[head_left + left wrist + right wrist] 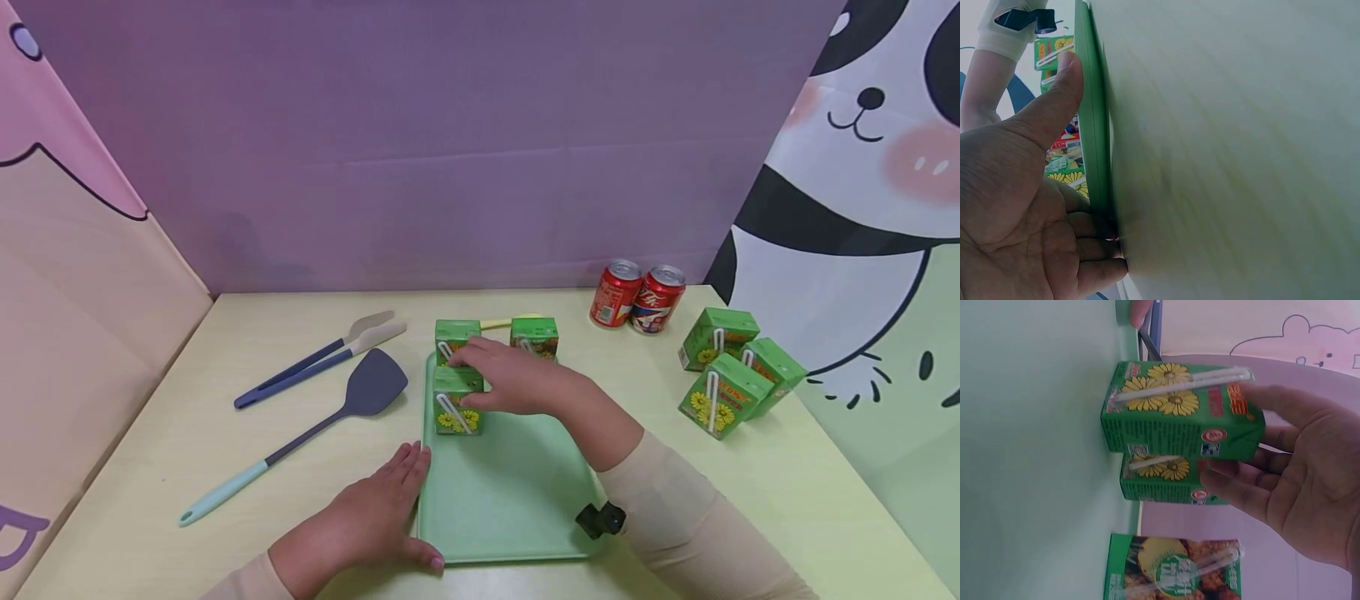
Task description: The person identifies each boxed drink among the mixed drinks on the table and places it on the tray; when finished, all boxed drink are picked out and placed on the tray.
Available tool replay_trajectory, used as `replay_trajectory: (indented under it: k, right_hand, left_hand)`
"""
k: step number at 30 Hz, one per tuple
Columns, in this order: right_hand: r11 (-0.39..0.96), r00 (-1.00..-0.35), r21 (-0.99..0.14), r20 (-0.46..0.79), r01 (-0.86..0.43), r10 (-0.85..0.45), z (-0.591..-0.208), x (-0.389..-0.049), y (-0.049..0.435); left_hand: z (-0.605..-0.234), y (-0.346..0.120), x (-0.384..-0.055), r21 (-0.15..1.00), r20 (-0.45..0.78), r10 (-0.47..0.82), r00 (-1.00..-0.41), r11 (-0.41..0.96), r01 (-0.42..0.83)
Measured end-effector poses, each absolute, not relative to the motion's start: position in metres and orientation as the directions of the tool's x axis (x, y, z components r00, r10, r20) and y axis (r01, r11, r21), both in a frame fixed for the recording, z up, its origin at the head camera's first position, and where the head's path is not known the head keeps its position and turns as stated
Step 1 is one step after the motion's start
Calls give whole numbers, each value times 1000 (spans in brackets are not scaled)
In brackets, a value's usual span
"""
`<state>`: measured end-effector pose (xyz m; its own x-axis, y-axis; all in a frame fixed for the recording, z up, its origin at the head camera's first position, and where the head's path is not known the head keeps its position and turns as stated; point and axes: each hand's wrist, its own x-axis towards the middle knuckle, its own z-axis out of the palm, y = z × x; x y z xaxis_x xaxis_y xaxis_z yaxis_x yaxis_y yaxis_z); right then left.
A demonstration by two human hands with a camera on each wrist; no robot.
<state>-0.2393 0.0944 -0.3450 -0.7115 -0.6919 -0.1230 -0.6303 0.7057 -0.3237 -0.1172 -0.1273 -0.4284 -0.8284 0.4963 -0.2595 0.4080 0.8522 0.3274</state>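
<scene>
A light green tray (510, 500) lies on the table. At its left edge my left hand (375, 517) rests with straight fingers along the side and the thumb by the near corner. My right hand (517, 379) reaches across the tray and holds the top of a green juice box (458, 417), thumb in front and fingers behind. Yellow flowers and a wrapped straw show on this box in the right wrist view. Directly behind it stands another green juice box (452, 331), partly covered by my fingers. A juice box (536, 332) with a different print is at the far right corner.
Left of the tray lie a dark spatula (375, 387) with a mint handle and blue-handled tongs (315, 364). Two red cans (617, 296) stand at the back. Several green juice boxes (723, 396) cluster on the right. A yellow handle (497, 323) shows behind the tray.
</scene>
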Motion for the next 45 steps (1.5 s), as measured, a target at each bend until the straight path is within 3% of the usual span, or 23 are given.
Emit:
replay_trajectory:
  k: [11, 26, 34, 45]
  right_hand:
    - [746, -790, -396, -76, -536, -608, -325, -243, 138]
    - [843, -912, -365, 42, -395, -409, -285, -245, 250]
    - [895, -954, -352, -17, -274, -298, -281, -233, 298]
    - [942, -969, -287, -120, -176, -218, -310, -222, 353]
  left_hand:
    - [-426, -126, -116, 344, -261, 496, -828, 849, 400]
    - [-423, -126, -112, 360, -232, 502, -833, 840, 406]
    - [-425, -126, -112, 350, -223, 508, -832, 838, 418]
    - [-426, -127, -113, 353, -230, 500, -835, 842, 407]
